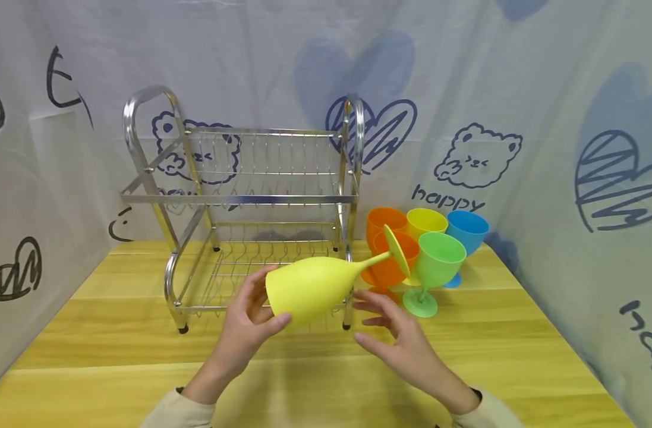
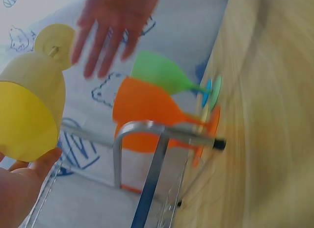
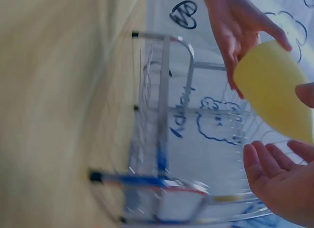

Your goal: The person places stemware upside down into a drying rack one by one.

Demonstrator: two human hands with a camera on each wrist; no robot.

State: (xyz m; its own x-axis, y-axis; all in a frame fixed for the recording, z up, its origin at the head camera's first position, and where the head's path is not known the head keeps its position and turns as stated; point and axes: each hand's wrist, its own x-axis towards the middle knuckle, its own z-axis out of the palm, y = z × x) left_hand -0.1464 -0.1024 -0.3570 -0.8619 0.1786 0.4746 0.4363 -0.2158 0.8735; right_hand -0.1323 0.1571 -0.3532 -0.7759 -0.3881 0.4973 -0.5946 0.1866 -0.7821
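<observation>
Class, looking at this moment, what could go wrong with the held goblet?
The tilted yellow goblet might slip: the left hand holds it only near the rim, and the right hand is not gripping it. Its foot could also knock the orange goblets, which it overlaps in the head view.

Left grip (image 2: 19, 196) holds yellow cup (image 2: 41, 83) by the rim

The cup's mouth faces the camera, its foot pointing away. The right grip (image 2: 115, 29), fingers straight, hangs beside that foot; contact cannot be told. A green cup (image 2: 159, 73) and two orange cups (image 2: 144, 100) stand upright on the desk (image 2: 279, 115), which fills the view's right side. A blue foot (image 2: 206, 92) shows behind the green cup. The metal rack (image 2: 153, 176) partly covers the orange cups. Behind hangs a printed cloth (image 2: 191, 22).
</observation>
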